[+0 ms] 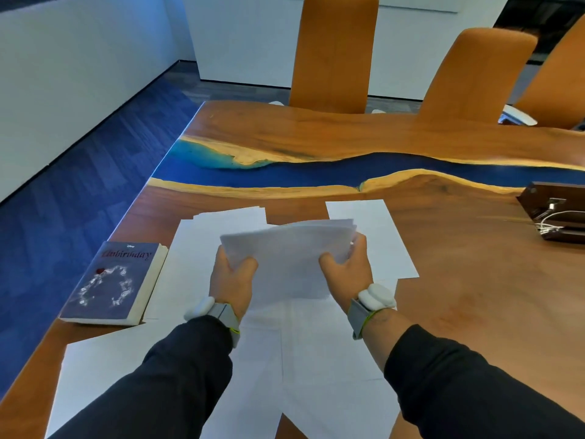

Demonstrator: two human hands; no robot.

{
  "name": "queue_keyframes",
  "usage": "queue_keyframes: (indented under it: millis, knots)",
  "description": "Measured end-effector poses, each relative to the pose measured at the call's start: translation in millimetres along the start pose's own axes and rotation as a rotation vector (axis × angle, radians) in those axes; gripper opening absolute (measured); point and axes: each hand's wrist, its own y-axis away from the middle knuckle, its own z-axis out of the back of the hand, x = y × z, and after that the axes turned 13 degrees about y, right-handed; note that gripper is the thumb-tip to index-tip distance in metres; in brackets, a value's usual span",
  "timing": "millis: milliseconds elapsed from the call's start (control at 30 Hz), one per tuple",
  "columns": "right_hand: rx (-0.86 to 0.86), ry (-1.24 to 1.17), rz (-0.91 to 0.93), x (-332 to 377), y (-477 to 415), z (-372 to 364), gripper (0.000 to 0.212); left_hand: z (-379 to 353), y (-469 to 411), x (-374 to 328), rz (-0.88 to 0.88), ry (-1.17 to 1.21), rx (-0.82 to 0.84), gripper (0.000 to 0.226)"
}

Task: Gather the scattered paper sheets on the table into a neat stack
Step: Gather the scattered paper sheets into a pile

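Gripping a paper bundle (285, 258) by both side edges, left hand (232, 280) and right hand (346, 274).

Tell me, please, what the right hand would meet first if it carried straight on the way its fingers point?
Probably the loose sheet lying just beyond the right hand, then bare table; height above it is unclear.

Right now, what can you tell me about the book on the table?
The book is a thick paperback lying flat, front cover up, near the table's left edge. Its bluish-grey cover bears a red title and a ring of white ornaments. Cream page edges show along its right side. A loose paper sheet lies beside it; no hand touches it.
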Motion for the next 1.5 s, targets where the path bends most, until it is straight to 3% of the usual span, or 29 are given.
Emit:
queue_keyframes:
  millis: [133,267,400,667,800,867,1233,1500]
  knots:
    - [0.081,0.111,-0.074,-14,4,-8,0.038,4,2,15,0.082,-0.043,-0.004,0.041]
    - [0.138,0.175,-0.131,-21,7,-10,0.030,-2,2,14,0.093,-0.101,-0.012,0.028]
    - [0.122,0.169,-0.131,-15,14,2,0.027,-1,11,3,0.065,-0.067,-0.002,0.030]
    - [0.212,0.145,-0.184,-39,46,27,0.036,12,41,17,0.112,-0.182,0.140,0.021]
    - [0.209,0.155,-0.227,-43,23,34,0.023,-2,31,19,0.100,-0.238,0.137,0.015]
    - [0.207,0.140,-0.242,-42,10,35,0.018,-6,25,17,0.100,-0.263,0.137,0.023]
    - [0.163,0.048,-0.437,-98,-76,72,0.020,-70,-10,26,0.262,-0.428,0.089,0.041]
    - [0.063,0.185,-0.554,-148,-127,91,0.011,-122,-40,35,0.361,-0.520,0.064,0.037]
